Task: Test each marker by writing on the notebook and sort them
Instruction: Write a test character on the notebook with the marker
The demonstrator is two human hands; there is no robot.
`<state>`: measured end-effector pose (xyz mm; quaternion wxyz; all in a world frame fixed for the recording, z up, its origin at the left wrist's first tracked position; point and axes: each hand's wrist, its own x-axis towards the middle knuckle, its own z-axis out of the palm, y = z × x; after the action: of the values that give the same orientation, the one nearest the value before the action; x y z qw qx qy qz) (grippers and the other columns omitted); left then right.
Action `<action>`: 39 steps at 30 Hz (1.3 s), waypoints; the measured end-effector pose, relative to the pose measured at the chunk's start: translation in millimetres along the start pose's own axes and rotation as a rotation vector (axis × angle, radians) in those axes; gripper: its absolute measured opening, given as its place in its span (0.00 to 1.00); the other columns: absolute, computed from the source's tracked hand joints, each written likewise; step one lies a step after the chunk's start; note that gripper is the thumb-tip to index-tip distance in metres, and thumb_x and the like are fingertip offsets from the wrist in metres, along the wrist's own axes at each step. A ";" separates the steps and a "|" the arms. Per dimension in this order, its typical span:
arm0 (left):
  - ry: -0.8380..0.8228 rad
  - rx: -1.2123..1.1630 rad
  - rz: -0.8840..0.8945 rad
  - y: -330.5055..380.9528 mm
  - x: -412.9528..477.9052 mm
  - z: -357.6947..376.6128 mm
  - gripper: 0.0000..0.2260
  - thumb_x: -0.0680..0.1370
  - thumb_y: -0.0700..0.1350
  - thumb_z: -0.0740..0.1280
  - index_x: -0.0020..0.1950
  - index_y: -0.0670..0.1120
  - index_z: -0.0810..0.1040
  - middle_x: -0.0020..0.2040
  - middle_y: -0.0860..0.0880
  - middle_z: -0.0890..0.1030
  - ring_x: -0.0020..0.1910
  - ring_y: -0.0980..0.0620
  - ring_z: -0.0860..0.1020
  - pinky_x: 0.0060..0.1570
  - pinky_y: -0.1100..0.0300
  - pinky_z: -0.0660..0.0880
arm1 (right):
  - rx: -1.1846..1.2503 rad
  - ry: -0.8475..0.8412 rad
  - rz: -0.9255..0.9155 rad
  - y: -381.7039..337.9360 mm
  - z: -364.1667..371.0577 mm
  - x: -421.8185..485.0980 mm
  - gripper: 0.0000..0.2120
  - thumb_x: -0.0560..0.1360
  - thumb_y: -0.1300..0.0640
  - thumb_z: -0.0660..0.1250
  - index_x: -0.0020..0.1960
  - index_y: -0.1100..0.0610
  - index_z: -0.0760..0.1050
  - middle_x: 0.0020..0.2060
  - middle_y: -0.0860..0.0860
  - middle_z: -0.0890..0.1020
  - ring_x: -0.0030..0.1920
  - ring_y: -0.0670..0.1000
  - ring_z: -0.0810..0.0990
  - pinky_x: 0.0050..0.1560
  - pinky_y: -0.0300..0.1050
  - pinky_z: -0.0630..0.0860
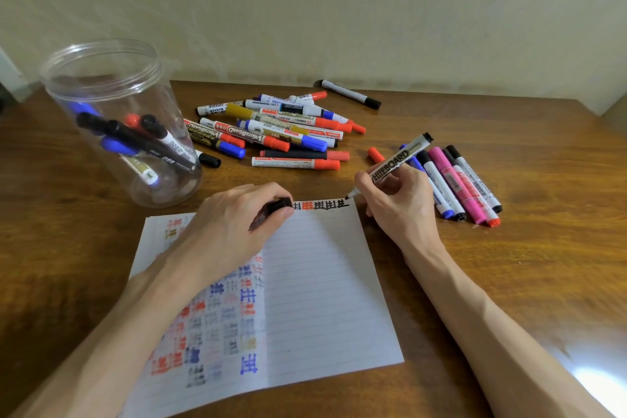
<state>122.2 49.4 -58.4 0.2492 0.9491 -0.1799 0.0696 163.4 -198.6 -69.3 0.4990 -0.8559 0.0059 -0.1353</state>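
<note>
This looks to me like a room in a home, perhaps a small study, though I can't say for certain. I'm at a brown wooden tabletop (509,282) with a glossy varnish and plain grain. It is set right against a wall (339,10) covered in cream paper with a faint raised swirl pattern, the sort hung in a living space. What lies on the wood is ordinary stationery: a lined notebook (322,282), a loose heap of markers (271,132) and a clear plastic jar (159,190) with a few more inside. Soft light glares off the varnish at my near right.
</note>
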 end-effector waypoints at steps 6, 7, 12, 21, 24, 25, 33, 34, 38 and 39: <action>0.018 -0.003 0.016 -1.3 0.5 0.8 0.15 0.80 0.61 0.58 0.59 0.56 0.78 0.49 0.61 0.80 0.48 0.60 0.79 0.46 0.56 0.80 | -0.034 -0.023 -0.018 -1.0 0.5 -0.5 0.08 0.77 0.55 0.74 0.41 0.55 0.81 0.35 0.48 0.85 0.37 0.48 0.84 0.39 0.38 0.82; 0.019 -0.005 0.019 -1.2 0.5 0.8 0.16 0.80 0.62 0.58 0.59 0.56 0.78 0.49 0.61 0.80 0.48 0.60 0.79 0.45 0.57 0.80 | -0.041 -0.030 -0.019 -1.2 0.5 -0.7 0.08 0.77 0.55 0.74 0.40 0.56 0.81 0.35 0.48 0.85 0.37 0.48 0.84 0.40 0.37 0.82; 0.031 -0.025 0.035 -3.2 0.6 1.6 0.14 0.81 0.60 0.59 0.61 0.57 0.77 0.53 0.62 0.80 0.50 0.61 0.79 0.46 0.58 0.81 | 0.059 0.005 0.058 -3.3 -1.3 0.2 0.09 0.77 0.58 0.73 0.39 0.58 0.79 0.33 0.51 0.85 0.35 0.49 0.84 0.34 0.35 0.78; 0.048 -0.178 0.033 0.4 1.5 -0.2 0.18 0.77 0.57 0.63 0.65 0.57 0.79 0.53 0.68 0.78 0.53 0.69 0.78 0.46 0.73 0.76 | 0.326 -0.035 0.087 -19.0 -4.6 -4.5 0.03 0.79 0.57 0.73 0.51 0.56 0.82 0.37 0.52 0.87 0.34 0.48 0.85 0.38 0.39 0.80; 0.074 -0.261 0.017 5.1 0.5 -3.2 0.15 0.74 0.56 0.68 0.59 0.56 0.80 0.50 0.66 0.80 0.50 0.75 0.77 0.44 0.78 0.72 | 0.388 -0.123 0.123 -23.5 -5.4 -5.0 0.04 0.79 0.54 0.74 0.50 0.54 0.82 0.39 0.54 0.88 0.37 0.54 0.86 0.44 0.47 0.83; 0.085 -0.271 0.023 6.6 -0.1 -3.6 0.13 0.74 0.55 0.69 0.58 0.55 0.81 0.48 0.65 0.81 0.48 0.75 0.77 0.42 0.78 0.72 | 0.415 -0.160 0.131 -24.8 -5.7 -5.2 0.04 0.79 0.54 0.74 0.50 0.54 0.82 0.40 0.55 0.88 0.38 0.55 0.85 0.45 0.49 0.82; 0.108 -0.277 0.032 4.9 -0.3 -2.5 0.16 0.75 0.57 0.68 0.59 0.53 0.81 0.49 0.65 0.81 0.49 0.72 0.79 0.42 0.74 0.74 | 0.460 -0.344 0.066 -29.1 -4.7 -10.0 0.05 0.80 0.57 0.73 0.51 0.59 0.81 0.39 0.56 0.86 0.37 0.54 0.83 0.41 0.49 0.79; 0.107 -0.278 0.032 4.3 -0.4 -2.5 0.16 0.75 0.58 0.68 0.60 0.53 0.81 0.50 0.65 0.81 0.50 0.71 0.79 0.44 0.74 0.75 | 0.461 -0.359 0.060 -29.1 -4.3 -10.3 0.04 0.80 0.58 0.73 0.50 0.59 0.81 0.38 0.56 0.85 0.37 0.54 0.83 0.41 0.48 0.79; 0.112 -0.278 0.031 4.6 -0.3 -2.0 0.17 0.75 0.58 0.67 0.60 0.53 0.80 0.50 0.66 0.81 0.53 0.70 0.80 0.47 0.72 0.77 | 0.455 -0.400 0.038 -29.3 -4.1 -11.4 0.04 0.80 0.58 0.73 0.50 0.58 0.81 0.37 0.56 0.85 0.37 0.54 0.83 0.40 0.48 0.79; 0.115 -0.276 0.033 4.8 -0.4 -2.1 0.17 0.75 0.59 0.67 0.60 0.53 0.80 0.50 0.66 0.81 0.52 0.69 0.80 0.46 0.70 0.78 | 0.454 -0.405 0.030 -29.3 -4.2 -11.7 0.04 0.80 0.58 0.73 0.50 0.58 0.81 0.37 0.56 0.85 0.37 0.54 0.83 0.40 0.48 0.78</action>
<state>119.9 46.7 -54.5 0.3861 0.8972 -0.1885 0.1026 147.5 -185.8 -45.0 0.6706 -0.7319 -0.1115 0.0478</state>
